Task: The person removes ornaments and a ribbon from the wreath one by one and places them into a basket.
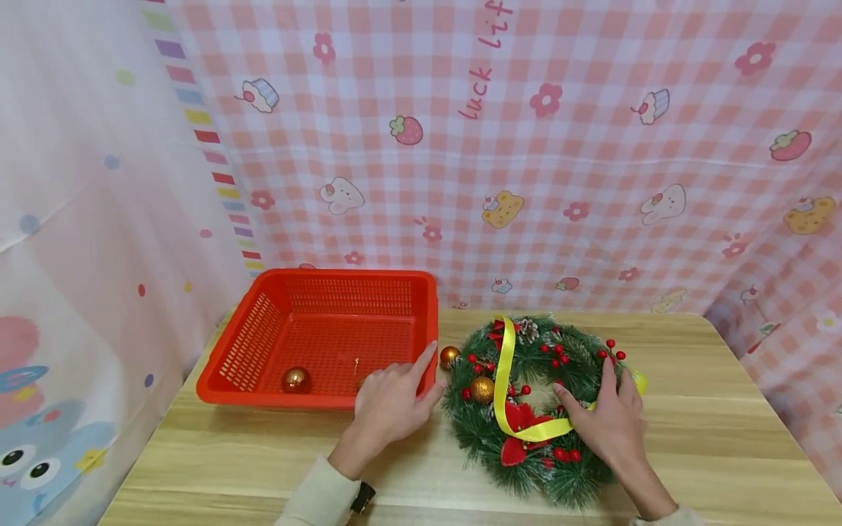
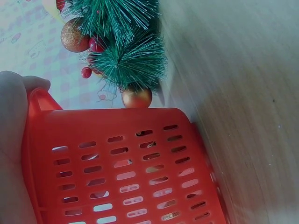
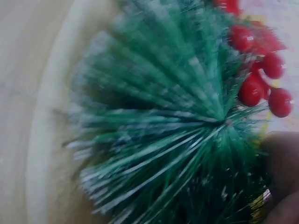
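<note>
A red plastic basket (image 1: pixel 349 402) stands on the left of the table. My left hand (image 1: pixel 395 405) grips its front right corner, index finger along the right rim and thumb outside it. To the right lies a green Christmas wreath (image 1: pixel 490 464) with red berries, red flowers and a glittery gold bauble (image 1: pixel 482 390). My right hand (image 1: pixel 612 420) holds the wreath's right side, thumb toward the centre hole and fingers over the outer needles. A yellow ribbon (image 1: pixel 505 372) drapes across the wreath and runs under the right hand.
Inside the basket sit a shiny copper bauble (image 1: pixel 297 380) and a gold hanging loop (image 1: pixel 357 361), whose bauble is mostly hidden by the left hand. Another copper bauble (image 1: pixel 450 356) lies between basket and wreath. A pink checked curtain (image 1: pixel 526 161) hangs behind the wooden table (image 1: pixel 710 438).
</note>
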`<state>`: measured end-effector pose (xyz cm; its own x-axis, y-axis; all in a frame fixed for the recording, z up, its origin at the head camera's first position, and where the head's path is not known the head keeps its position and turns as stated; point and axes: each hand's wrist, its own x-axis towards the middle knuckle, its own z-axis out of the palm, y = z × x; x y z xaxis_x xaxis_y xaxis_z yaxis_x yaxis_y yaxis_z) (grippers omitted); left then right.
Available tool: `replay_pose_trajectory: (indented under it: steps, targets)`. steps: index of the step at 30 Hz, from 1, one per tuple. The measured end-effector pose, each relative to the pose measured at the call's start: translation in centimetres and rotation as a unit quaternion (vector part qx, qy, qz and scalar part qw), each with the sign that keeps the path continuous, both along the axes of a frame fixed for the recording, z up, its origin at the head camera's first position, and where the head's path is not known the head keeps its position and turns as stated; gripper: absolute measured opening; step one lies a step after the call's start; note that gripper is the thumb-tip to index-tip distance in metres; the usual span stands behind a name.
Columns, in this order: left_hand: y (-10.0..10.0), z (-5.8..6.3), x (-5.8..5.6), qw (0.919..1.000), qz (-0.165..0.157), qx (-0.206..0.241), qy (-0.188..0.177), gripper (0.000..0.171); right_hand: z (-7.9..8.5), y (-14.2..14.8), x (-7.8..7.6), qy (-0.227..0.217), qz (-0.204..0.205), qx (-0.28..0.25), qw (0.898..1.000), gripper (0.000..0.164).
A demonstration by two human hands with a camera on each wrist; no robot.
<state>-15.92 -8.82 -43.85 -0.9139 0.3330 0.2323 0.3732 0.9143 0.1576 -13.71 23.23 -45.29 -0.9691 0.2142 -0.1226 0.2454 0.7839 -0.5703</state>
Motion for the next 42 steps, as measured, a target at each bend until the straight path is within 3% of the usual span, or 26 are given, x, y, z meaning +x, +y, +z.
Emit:
replay_pose_trajectory:
  steps: [11, 28, 37, 42]
  targets:
    - [-0.1, 0.1, -0.1, 0.9999, 0.001, -0.002, 0.013, 0.064, -0.9, 0.2, -0.7, 0.04, 0.017, 0.036, 0.998, 0.11]
    - [0.1, -0.3, 0.0, 1.0, -0.004, 0.0, 0.001, 0.065, -1.5, 3.3, -2.4, 0.057, 0.138, 0.06, 0.987, 0.103]
    - [0.0, 0.0, 0.0, 0.9999, -0.013, 0.01, -0.003, 0.064, -1.2, 3.5, -2.8, 0.059, 0.147, 0.062, 0.985, 0.104]
    - [0.0, 0.7, -0.1, 0.9989, -0.009, 0.038, -0.026, 0.064, -1.1, 3.3, -2.9, 0.061, 0.143, 0.065, 0.986, 0.103]
